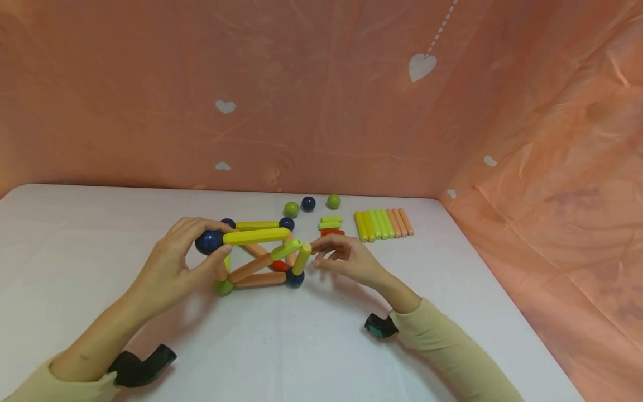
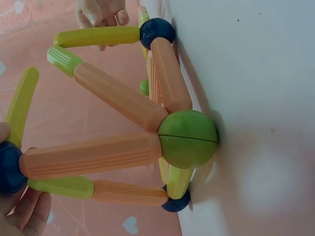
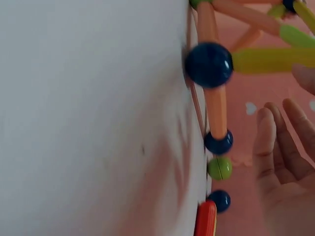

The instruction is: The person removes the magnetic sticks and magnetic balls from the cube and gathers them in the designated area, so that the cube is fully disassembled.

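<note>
A frame of coloured rods and balls, like a magnetic construction set, stands on the table. My left hand (image 1: 168,268) pinches a raised dark blue ball (image 1: 209,242) at its upper left corner. From that ball a yellow rod (image 1: 256,236) juts rightward. A green ball (image 2: 188,139) forms a lower corner, joined to several orange rods. My right hand (image 1: 354,261) hovers beside an upright yellow rod (image 1: 302,260) that rises from another blue ball (image 3: 209,65). Its fingers are loosely bent and hold nothing; whether the thumb touches that rod I cannot tell.
Behind the frame sit two green balls (image 1: 291,209) and a blue ball (image 1: 308,204). Short light green rods (image 1: 330,226) and a red rod (image 3: 205,219) lie near the right hand. Farther right is a row of yellow, green and orange rods (image 1: 384,224). A pink curtain (image 1: 321,111) hangs behind.
</note>
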The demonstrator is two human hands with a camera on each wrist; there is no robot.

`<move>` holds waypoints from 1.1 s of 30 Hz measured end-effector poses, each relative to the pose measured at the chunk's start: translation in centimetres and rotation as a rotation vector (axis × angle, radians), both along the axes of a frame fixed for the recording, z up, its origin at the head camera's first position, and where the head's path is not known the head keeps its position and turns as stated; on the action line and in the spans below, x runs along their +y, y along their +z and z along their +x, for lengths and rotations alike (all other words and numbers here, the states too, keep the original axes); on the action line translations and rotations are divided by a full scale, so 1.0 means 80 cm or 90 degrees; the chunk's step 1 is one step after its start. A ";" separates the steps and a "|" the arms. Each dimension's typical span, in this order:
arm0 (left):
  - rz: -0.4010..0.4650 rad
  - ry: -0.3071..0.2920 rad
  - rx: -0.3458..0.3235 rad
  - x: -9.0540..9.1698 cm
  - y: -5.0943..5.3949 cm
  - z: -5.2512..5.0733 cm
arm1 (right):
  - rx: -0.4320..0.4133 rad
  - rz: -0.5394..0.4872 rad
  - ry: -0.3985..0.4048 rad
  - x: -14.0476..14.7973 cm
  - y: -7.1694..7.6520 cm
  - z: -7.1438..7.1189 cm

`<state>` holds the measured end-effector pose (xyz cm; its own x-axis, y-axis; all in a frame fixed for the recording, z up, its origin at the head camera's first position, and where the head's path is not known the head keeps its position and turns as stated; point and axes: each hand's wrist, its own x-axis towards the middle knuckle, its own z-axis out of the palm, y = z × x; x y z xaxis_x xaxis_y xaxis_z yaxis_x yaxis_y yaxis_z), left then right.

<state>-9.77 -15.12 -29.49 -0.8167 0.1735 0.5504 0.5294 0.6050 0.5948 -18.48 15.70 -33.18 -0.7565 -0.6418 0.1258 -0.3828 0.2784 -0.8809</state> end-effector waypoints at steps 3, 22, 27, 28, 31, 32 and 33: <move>0.003 0.004 0.008 0.001 -0.002 0.000 | 0.003 0.010 0.025 -0.010 -0.003 0.005; 0.044 0.003 0.019 0.004 -0.002 -0.005 | 0.189 0.121 -0.003 -0.041 -0.006 0.027; 0.044 -0.002 0.019 0.003 -0.001 -0.006 | 0.155 0.118 -0.010 -0.038 -0.005 0.030; 0.043 -0.003 0.019 0.002 -0.001 -0.006 | 0.144 0.120 -0.016 -0.036 -0.004 0.031; 0.040 -0.004 0.016 0.002 0.000 -0.006 | 0.113 0.131 -0.042 -0.030 -0.001 0.031; 0.038 -0.003 0.014 0.002 0.000 -0.006 | 0.103 0.133 -0.053 -0.027 0.000 0.031; 0.037 -0.003 0.013 0.001 0.001 -0.006 | 0.094 0.136 -0.064 -0.024 0.001 0.031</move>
